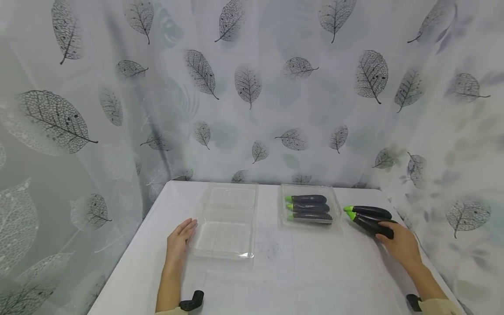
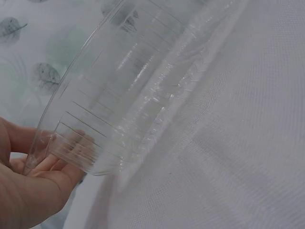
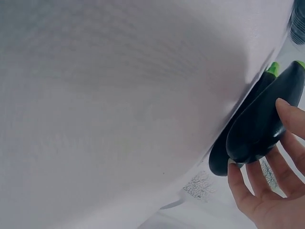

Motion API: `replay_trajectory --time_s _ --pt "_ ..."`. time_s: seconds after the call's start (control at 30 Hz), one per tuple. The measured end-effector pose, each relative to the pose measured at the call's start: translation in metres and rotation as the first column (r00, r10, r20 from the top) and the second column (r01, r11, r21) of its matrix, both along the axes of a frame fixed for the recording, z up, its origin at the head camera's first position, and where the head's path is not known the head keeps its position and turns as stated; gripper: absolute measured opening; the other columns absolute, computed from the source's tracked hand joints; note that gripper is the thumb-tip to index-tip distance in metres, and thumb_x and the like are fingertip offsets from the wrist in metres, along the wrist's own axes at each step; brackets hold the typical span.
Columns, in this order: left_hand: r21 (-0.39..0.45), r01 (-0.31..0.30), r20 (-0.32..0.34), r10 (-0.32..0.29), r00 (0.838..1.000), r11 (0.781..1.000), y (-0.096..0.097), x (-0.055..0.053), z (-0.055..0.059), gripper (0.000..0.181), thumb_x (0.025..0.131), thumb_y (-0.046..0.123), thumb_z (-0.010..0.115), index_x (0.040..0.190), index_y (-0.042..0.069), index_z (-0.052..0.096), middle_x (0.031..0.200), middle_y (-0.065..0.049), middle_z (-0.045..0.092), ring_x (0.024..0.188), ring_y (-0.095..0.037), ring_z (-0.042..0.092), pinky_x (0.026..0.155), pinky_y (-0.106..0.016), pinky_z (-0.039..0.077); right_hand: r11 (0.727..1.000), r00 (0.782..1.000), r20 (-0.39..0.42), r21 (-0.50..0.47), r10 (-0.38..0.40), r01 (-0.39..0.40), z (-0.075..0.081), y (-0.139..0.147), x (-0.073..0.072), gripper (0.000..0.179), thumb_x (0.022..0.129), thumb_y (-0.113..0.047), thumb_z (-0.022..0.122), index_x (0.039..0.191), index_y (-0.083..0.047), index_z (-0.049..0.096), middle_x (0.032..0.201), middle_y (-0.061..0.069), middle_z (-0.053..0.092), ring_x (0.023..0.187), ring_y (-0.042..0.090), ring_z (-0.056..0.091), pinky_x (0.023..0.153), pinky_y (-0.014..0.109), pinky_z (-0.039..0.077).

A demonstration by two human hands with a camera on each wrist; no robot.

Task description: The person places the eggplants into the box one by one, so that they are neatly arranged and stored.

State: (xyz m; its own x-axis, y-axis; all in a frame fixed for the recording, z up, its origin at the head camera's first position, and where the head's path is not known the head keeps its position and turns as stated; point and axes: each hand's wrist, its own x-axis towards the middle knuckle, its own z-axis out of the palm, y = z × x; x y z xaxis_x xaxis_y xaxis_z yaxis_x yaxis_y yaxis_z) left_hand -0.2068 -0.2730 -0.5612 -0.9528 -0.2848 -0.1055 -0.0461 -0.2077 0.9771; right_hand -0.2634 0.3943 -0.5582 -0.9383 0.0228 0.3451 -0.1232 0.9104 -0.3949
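Observation:
At the right, my right hand (image 1: 403, 245) grips the blunt end of a dark eggplant (image 1: 368, 223) with a bright green cap. In the right wrist view the thumb lies on one side of this eggplant (image 3: 264, 119) and the fingers curl at its other side and end. A second eggplant (image 1: 370, 211) lies right beside it. My left hand (image 1: 181, 240) rests at the left edge of an open, clear plastic clamshell box (image 1: 224, 253). Its fingers show through the clear wall of the box (image 2: 109, 114) in the left wrist view.
Back right of centre stands another clear plastic box (image 1: 281, 218), with three eggplants (image 1: 309, 207) lying side by side in it. A white cloth covers the table (image 1: 299, 275). A leaf-print curtain (image 1: 267, 87) hangs behind and along both sides.

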Motion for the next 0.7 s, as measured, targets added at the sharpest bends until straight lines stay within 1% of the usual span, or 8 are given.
replay_trajectory --time_s 0.1,0.27,0.37,0.53,0.7 --pt "0.005 0.007 -0.006 -0.007 1.0 1.0 0.0 0.0 -0.001 0.048 0.11 0.003 0.044 0.157 -0.005 0.036 0.159 -0.021 0.045 0.148 -0.026 0.045 0.119 -0.026 0.04 1.0 1.0 -0.001 -0.011 0.005 -0.005 0.003 0.002 0.001 0.046 0.088 -0.01 0.081 0.126 0.008 0.064 0.127 0.043 0.057 0.114 0.065 0.052 0.091 0.076 0.045" --pt "0.014 0.007 -0.002 -0.007 1.0 1.0 0.002 0.001 -0.001 0.048 0.11 0.003 0.044 0.157 -0.005 0.036 0.159 -0.02 0.045 0.148 -0.025 0.045 0.119 -0.026 0.04 1.0 1.0 -0.028 -0.026 0.014 -0.015 0.007 0.005 0.003 0.046 0.09 -0.012 0.081 0.127 0.007 0.064 0.125 0.043 0.058 0.111 0.065 0.054 0.087 0.075 0.046" --pt "0.002 0.015 0.007 -0.015 1.0 1.0 0.003 0.002 0.0 0.048 0.11 0.003 0.044 0.157 -0.004 0.037 0.159 -0.02 0.045 0.148 -0.025 0.044 0.119 -0.026 0.04 0.999 0.999 -0.034 -0.037 0.004 -0.006 0.009 0.005 0.004 0.045 0.091 -0.013 0.08 0.128 0.007 0.064 0.125 0.043 0.058 0.11 0.064 0.054 0.086 0.074 0.045" --pt "-0.024 0.035 0.015 -0.035 0.999 0.999 0.004 0.002 0.0 0.048 0.11 0.004 0.046 0.157 -0.003 0.038 0.159 -0.019 0.046 0.148 -0.025 0.044 0.119 -0.026 0.04 0.998 0.999 -0.037 -0.06 -0.028 0.025 0.014 -0.001 0.006 0.044 0.092 -0.013 0.08 0.128 0.007 0.065 0.127 0.042 0.058 0.112 0.064 0.054 0.086 0.075 0.046" --pt "-0.003 0.054 -0.003 -0.054 0.999 0.999 0.006 0.002 0.0 0.048 0.109 0.001 0.046 0.156 -0.004 0.038 0.159 -0.02 0.046 0.147 -0.026 0.045 0.119 -0.028 0.04 0.995 0.997 -0.03 -0.065 -0.073 0.071 0.017 -0.007 0.006 0.044 0.092 -0.013 0.08 0.129 0.006 0.064 0.128 0.043 0.057 0.114 0.064 0.053 0.088 0.076 0.046"
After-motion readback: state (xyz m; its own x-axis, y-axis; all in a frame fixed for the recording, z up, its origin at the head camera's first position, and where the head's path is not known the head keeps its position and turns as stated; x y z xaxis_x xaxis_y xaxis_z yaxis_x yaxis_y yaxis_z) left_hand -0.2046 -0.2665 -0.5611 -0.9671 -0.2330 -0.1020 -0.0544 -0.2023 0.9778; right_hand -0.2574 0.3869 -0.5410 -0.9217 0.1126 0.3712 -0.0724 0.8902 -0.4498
